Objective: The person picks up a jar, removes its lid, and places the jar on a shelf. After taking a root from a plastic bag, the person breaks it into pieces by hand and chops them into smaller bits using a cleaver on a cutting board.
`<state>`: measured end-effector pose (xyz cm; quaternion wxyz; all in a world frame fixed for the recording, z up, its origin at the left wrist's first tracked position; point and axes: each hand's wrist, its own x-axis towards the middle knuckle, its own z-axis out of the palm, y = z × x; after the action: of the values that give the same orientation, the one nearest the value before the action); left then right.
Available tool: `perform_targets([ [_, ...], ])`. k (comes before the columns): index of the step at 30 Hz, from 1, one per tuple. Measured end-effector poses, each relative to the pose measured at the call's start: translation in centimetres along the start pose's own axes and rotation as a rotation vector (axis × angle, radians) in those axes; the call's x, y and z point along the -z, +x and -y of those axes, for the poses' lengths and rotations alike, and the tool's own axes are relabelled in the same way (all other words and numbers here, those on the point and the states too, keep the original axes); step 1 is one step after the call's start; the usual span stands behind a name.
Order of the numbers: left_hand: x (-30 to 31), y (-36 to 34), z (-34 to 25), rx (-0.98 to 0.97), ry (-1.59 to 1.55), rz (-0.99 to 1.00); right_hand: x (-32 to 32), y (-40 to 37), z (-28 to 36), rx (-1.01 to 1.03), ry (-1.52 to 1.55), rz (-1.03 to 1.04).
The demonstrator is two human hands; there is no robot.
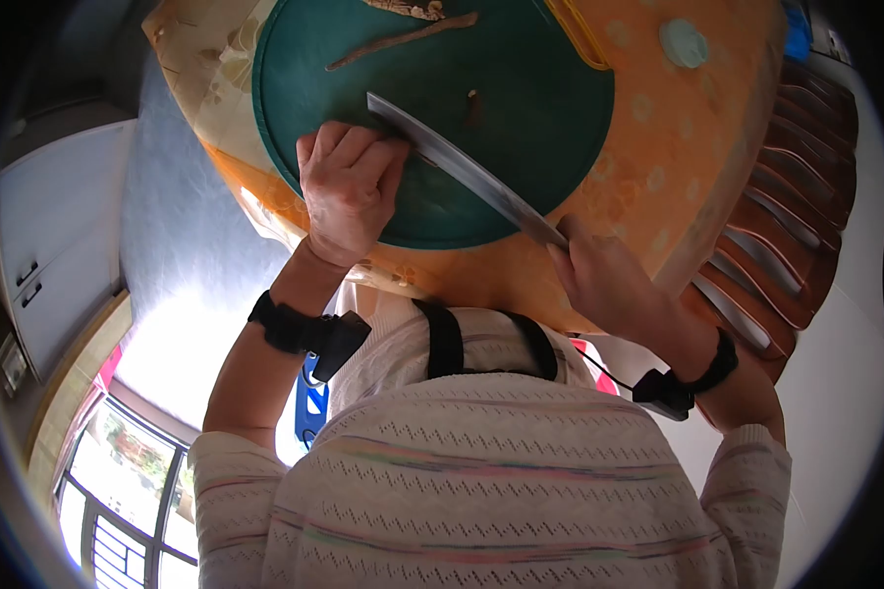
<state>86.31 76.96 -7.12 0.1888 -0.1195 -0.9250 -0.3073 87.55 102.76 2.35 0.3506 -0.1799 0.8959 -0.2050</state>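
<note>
Right hand (609, 280) around the knife (462, 167) handle; left hand (349, 191) atop its blade, over the green cutting board (540, 108)

The round cutting board (521, 118) is dark green. The cloth (658, 167) under it is orange, dotted with pale spots. The knife (462, 167) has a grey steel blade. A thin strip (403, 41) on the far part of the board is brown. The wrist straps (285, 324) are black. The sweater (481, 471) is cream openwork knit with faint pastel stripes. The chair slats (796, 196) on the right are reddish brown.

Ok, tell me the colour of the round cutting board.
The cutting board is dark green; the head view shows it best.
</note>
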Motion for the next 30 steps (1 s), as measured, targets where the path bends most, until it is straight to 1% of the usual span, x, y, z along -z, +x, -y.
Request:
perform_targets([
  [7,-0.2,-0.4,0.1,-0.012,0.036,-0.035,0.3,0.1,-0.6,0.041,0.036,-0.067],
  [10,-0.2,-0.4,0.1,-0.025,0.056,-0.029,0.9,0.6,-1.4,0.098,0.101,-0.072],
  [13,-0.1,-0.4,0.0,-0.022,0.070,-0.018,1.1,0.6,-1.4,0.107,0.123,-0.069],
  [17,-0.3,-0.6,0.1,-0.010,0.070,-0.030,1.6,0.4,-1.4,0.127,0.095,-0.086],
  [22,0.1,-0.5,-0.1,0.003,0.056,-0.010,3.3,-0.3,-0.2,0.015,0.085,-0.040],
  [25,-0.3,-0.7,0.3,0.001,0.049,-0.029,3.6,-0.5,-0.4,-0.036,0.128,-0.060],
  [30,0.3,-0.3,-0.1,0.017,0.045,0.012,3.4,-0.5,-0.8,0.012,0.137,-0.144],
])
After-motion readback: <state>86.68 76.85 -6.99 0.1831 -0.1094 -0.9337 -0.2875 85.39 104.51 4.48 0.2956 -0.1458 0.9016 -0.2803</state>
